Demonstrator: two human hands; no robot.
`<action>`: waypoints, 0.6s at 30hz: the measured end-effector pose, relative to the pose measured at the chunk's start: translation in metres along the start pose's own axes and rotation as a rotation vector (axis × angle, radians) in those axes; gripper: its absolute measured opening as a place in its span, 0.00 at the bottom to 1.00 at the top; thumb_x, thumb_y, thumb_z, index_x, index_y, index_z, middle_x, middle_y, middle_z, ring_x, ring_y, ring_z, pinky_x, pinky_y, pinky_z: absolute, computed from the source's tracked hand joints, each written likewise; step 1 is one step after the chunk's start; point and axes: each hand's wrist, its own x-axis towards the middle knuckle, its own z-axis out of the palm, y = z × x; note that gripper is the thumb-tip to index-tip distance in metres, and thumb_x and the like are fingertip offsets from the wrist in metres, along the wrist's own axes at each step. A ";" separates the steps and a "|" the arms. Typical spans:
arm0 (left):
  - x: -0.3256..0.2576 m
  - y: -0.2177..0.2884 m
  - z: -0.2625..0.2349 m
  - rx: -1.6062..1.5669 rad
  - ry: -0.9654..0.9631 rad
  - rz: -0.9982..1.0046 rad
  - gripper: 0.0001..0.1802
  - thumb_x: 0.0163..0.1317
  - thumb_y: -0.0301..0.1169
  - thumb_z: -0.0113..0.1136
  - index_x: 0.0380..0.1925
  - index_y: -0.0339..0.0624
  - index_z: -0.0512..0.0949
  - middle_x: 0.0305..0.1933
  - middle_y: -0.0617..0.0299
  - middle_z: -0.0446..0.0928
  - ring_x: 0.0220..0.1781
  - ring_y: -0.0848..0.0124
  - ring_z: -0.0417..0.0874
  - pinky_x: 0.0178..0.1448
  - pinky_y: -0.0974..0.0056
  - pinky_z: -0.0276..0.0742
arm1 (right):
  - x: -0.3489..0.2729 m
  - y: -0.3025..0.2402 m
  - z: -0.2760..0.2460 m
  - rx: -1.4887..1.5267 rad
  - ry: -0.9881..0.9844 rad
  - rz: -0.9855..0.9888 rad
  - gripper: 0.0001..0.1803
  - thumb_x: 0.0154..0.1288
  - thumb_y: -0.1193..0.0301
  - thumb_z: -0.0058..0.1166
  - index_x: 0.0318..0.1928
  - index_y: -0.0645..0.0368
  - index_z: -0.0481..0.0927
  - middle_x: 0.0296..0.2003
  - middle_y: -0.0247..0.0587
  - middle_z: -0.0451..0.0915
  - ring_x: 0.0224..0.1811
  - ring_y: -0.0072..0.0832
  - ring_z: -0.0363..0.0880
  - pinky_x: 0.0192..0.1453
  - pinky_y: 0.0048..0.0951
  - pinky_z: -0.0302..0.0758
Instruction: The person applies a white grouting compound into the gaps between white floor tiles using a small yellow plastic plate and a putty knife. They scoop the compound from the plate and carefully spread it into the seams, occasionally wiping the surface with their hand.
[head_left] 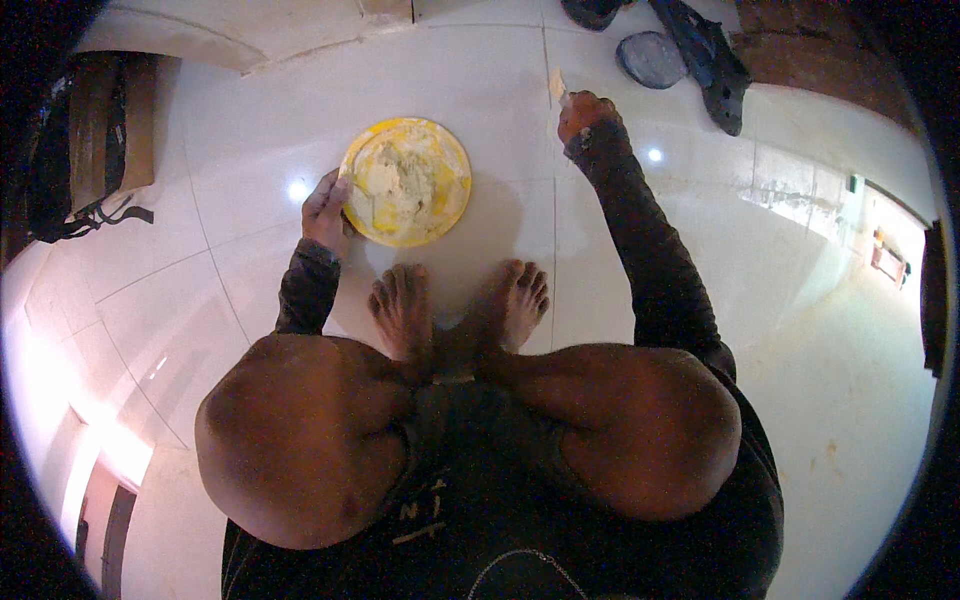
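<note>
Plainly, one yellow plate [463, 203] bearing one pale heap [398, 182] sits ahead of two bare feet [404, 308], on or over the tiled floor [500, 85]. The left hand [325, 212] has its grip clasped on the plate's left rim, forearm forward; the right hand [588, 116], arm stretched farther out, has its grip clenched around one pale flat piece [557, 84].
</note>
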 end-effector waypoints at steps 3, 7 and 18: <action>0.001 0.004 0.006 -0.091 0.001 -0.053 0.21 0.72 0.35 0.54 0.59 0.31 0.73 0.54 0.57 0.79 0.56 0.70 0.78 0.62 0.64 0.74 | -0.009 0.000 0.016 -0.127 0.058 0.135 0.10 0.64 0.66 0.52 0.39 0.56 0.82 0.37 0.49 0.84 0.38 0.50 0.85 0.45 0.48 0.82; -0.001 0.010 0.008 -0.011 -0.010 -0.008 0.21 0.72 0.34 0.54 0.59 0.31 0.73 0.56 0.56 0.78 0.57 0.69 0.78 0.63 0.64 0.74 | -0.028 0.010 0.009 -0.172 0.051 -0.119 0.09 0.60 0.71 0.52 0.41 0.59 0.78 0.38 0.53 0.79 0.40 0.52 0.81 0.45 0.50 0.80; 0.007 -0.002 -0.003 -0.059 0.019 -0.049 0.21 0.72 0.32 0.55 0.60 0.33 0.73 0.53 0.59 0.80 0.52 0.71 0.80 0.55 0.65 0.79 | -0.060 0.029 0.003 0.077 0.310 -0.024 0.11 0.67 0.65 0.52 0.43 0.58 0.82 0.34 0.49 0.83 0.37 0.52 0.82 0.45 0.49 0.79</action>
